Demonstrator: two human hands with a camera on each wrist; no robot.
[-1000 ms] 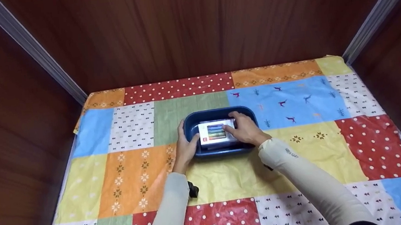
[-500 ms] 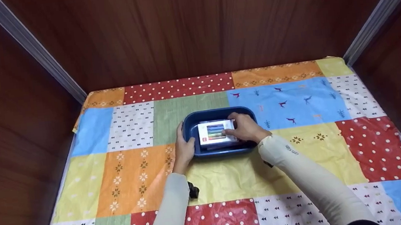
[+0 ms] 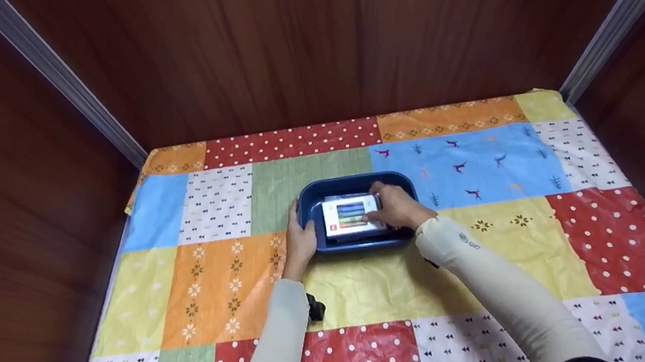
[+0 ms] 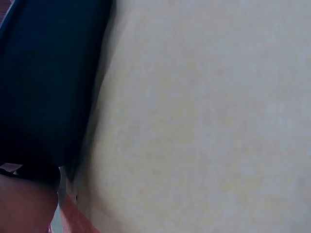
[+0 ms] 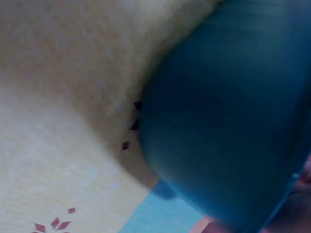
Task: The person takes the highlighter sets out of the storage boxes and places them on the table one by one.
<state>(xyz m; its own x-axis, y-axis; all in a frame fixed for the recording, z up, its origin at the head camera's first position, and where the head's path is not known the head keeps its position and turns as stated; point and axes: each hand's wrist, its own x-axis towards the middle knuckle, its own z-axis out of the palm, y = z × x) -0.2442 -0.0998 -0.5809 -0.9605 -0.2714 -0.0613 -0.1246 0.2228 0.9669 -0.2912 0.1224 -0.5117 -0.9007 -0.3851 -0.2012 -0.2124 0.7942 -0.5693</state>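
While the left hand [image 3: 301, 243] is gripping one end of a dark blue tub [image 3: 366, 247], the right hand [image 3: 399, 206] is holding a white box [image 3: 352, 215] inside it. The tub is sitting near the middle of the cloth-covered bench [image 3: 366, 294]. Bright patches are filling the cloth: red with white dots, orange with flowers, green, yellow, white with tiny triangles, and blue with little deer and trees. Brown walls [image 3: 283, 46] with wavy wood lines are standing at the back and both sides, and grey strips [image 3: 63, 83] are running up the two corners.

The left thumb [image 3: 309, 227] is going over the rim and the left fingers [image 3: 293, 213] are pressing outside, so they are pinching the tub's side. The right fingers [image 3: 377, 187] are clamping the box's right end, with the thumb lying on top. The box is showing rainbow stripes and a small red label [image 3: 333, 227], whose letters are looking too tiny to read. Dark writing [image 3: 468, 241] is running along the pale right sleeve [image 3: 511, 293], also too small to read.
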